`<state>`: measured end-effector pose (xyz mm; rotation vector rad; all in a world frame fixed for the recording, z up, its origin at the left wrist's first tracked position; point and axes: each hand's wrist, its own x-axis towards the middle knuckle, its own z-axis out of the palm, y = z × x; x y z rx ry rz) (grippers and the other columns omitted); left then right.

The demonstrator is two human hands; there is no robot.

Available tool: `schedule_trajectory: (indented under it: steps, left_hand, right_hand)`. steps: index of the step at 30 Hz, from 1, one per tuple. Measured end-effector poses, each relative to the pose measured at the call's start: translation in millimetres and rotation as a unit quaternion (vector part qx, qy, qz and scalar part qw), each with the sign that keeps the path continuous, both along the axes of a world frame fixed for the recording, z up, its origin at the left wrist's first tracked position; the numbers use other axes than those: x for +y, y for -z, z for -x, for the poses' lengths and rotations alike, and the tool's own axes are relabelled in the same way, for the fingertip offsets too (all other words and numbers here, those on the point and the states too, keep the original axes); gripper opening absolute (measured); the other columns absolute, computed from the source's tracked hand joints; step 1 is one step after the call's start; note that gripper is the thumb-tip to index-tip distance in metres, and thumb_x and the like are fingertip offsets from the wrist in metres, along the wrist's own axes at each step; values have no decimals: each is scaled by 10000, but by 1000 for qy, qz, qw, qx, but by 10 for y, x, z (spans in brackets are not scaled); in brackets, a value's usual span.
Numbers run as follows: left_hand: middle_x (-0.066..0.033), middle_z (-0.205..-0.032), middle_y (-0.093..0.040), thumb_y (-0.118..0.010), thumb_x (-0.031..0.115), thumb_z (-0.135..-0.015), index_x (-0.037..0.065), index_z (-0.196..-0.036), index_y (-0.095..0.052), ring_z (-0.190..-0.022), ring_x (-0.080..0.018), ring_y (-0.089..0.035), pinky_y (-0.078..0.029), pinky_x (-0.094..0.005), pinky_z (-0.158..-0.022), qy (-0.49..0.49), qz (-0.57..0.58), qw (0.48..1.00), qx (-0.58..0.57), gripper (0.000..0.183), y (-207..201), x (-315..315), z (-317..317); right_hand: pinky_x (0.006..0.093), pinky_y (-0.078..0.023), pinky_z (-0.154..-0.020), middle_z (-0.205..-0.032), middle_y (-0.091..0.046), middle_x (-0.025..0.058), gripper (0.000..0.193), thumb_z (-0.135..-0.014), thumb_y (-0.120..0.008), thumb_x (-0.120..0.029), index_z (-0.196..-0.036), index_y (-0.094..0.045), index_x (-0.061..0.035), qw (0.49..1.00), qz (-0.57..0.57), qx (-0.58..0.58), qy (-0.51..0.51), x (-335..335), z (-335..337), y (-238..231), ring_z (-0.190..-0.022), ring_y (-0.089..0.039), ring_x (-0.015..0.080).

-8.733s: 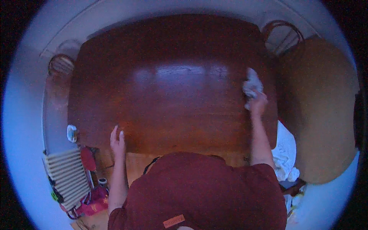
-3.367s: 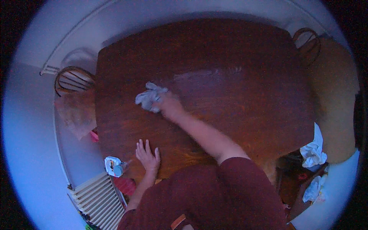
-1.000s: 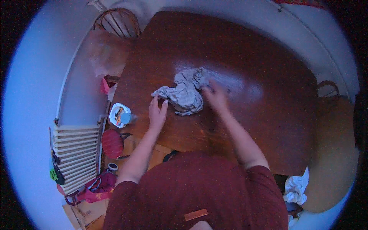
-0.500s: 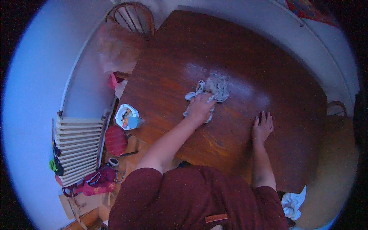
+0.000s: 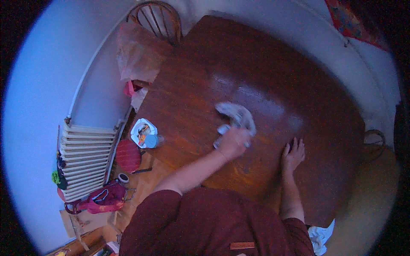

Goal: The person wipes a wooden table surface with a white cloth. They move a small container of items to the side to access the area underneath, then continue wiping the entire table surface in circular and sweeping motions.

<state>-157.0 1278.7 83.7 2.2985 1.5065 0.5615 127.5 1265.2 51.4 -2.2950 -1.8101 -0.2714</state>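
Note:
A crumpled grey-white cloth (image 5: 237, 112) lies on the dark brown wooden table (image 5: 273, 55), slightly smeared by motion. My left hand (image 5: 235, 141) is closed over the cloth's near part, pressing it to the tabletop, while the rest of the cloth spreads out beyond my fingers. To the right, my right hand (image 5: 293, 155) rests flat on the table with its fingers stretched out, holding nothing. Damp-looking shine streaks the wood just past the cloth.
At the table's left edge stands a white container (image 5: 143, 133) with small items and a blue lid-like piece. Further left are a red round stool (image 5: 128, 155), a white radiator (image 5: 85, 158) and a magenta bag (image 5: 106, 198). A wooden chair (image 5: 158, 19) stands at the far left corner.
My left hand has slid the cloth a little to the right and nearer to me, and the cloth has changed shape. My right hand stays flat on the table.

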Motion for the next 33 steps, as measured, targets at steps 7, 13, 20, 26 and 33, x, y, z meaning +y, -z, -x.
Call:
schedule_trajectory:
  steps: [7,13,20,26,33]
  left_hand:
    - [-62,-1055,-569,-692,123,-603,169,-984,-631,-925,-288,-552,-481,-408,-797,-5,-89,980,-179,389,-824,38,445]
    - [-119,-1364,-366,-732,363,-654,259,-1251,-490,-1240,-362,-341,-312,-548,-976,-129,-15,990,59,652,-451,630,504]
    - [-112,-1316,-446,-699,303,-693,271,-1179,-545,-1187,-322,-443,-409,-488,-934,-84,-68,989,101,511,-17,1209,905]
    - [-99,-1089,-596,-673,191,-692,135,-1061,-618,-1017,-278,-561,-479,-400,-818,-340,-63,932,109,377,-107,1384,1815]
    - [-137,-945,-620,-627,114,-688,122,-827,-661,-956,-307,-575,-466,-433,-792,-86,150,985,-7,144,83,709,-244]
  right_hand:
    - [467,-258,-1026,-1390,-392,108,444,-874,-518,-328,-1280,-496,-150,1000,2,-2,1,-56,-84,116,-1276,-358,299]
    - [492,-284,-1004,-1369,-419,119,456,-875,-506,-369,-1271,-507,-143,1000,-16,-24,-9,-27,-35,170,-1253,-390,321]
    - [498,-260,-1018,-1373,-405,142,436,-890,-486,-335,-1277,-495,-134,1000,-7,-1,-13,-29,24,20,-1268,-366,325]
    - [506,-238,-1033,-1391,-383,136,442,-888,-496,-332,-1282,-491,-133,999,14,44,-1,-33,91,-24,-1290,-337,321]
    - [448,-236,-1038,-1393,-381,113,425,-886,-504,-299,-1275,-500,-128,999,29,23,10,12,117,-50,-1299,-320,292]
